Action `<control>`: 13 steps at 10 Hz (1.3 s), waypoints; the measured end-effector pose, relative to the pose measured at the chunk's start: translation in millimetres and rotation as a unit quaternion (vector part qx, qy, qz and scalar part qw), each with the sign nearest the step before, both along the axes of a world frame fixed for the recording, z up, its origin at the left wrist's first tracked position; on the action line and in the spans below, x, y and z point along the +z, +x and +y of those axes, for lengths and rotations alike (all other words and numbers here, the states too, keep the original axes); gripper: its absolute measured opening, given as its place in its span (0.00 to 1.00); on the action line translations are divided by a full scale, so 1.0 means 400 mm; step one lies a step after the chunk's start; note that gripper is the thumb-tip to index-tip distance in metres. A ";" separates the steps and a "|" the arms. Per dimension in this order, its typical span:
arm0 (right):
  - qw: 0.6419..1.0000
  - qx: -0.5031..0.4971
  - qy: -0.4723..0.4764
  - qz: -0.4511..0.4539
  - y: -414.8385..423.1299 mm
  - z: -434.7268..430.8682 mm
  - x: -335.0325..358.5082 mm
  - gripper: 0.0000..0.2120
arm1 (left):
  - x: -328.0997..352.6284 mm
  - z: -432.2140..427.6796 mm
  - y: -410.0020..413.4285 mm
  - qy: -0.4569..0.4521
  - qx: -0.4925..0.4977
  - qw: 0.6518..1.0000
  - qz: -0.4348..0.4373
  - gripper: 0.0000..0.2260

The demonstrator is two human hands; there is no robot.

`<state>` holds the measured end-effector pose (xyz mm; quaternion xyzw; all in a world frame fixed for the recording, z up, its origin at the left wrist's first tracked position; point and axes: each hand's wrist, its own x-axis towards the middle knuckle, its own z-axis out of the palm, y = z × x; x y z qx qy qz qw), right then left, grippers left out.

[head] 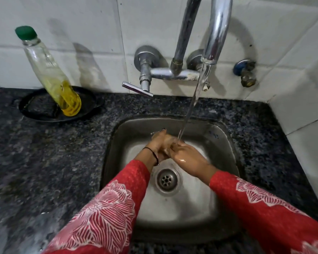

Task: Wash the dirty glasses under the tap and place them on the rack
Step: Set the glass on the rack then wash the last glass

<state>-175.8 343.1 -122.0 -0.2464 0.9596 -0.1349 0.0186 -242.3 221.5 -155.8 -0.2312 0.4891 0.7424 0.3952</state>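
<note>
My left hand [159, 143] and my right hand [186, 154] meet over the steel sink [226, 143], right under the stream of water [191, 105] that runs from the curved chrome tap [218, 32]. The fingers of both hands overlap where the water lands, and that spot is blurred. I cannot tell whether a glass sits between them. No glass shows clearly anywhere in view, and no rack is visible. Both sleeves are red with a white pattern. A thin black band circles my left wrist.
The drain [167, 179] lies just below my hands. A tap lever [137, 88] sticks out to the left of the mixer. On the dark granite counter [44, 162], a bottle of yellow liquid [50, 72] with a green cap leans in a black dish [57, 105].
</note>
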 end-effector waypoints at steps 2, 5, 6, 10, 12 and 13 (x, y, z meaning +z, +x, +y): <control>0.822 -0.367 -0.390 -0.193 -0.044 -0.117 -0.016 0.09 | -0.053 0.041 0.038 0.032 0.108 0.992 0.048 0.27; 0.978 -0.131 -0.087 -0.135 0.022 -0.023 0.003 0.11 | -0.054 0.018 0.005 -0.040 0.086 0.995 -0.040 0.37; 0.955 -0.195 -0.181 -0.130 0.019 -0.071 0.008 0.11 | -0.041 0.017 0.023 -0.021 0.103 0.994 -0.025 0.31; 0.999 -0.041 0.019 -0.020 0.033 -0.013 -0.015 0.09 | -0.021 0.003 0.001 -0.025 0.064 0.995 -0.074 0.25; 0.729 -0.425 -0.458 -0.280 -0.011 -0.157 0.049 0.09 | -0.040 0.021 0.056 0.095 0.109 0.989 -0.031 0.20; 0.735 -0.430 -0.442 -0.282 -0.019 -0.157 0.008 0.09 | -0.050 0.023 0.068 0.071 0.102 0.991 -0.041 0.20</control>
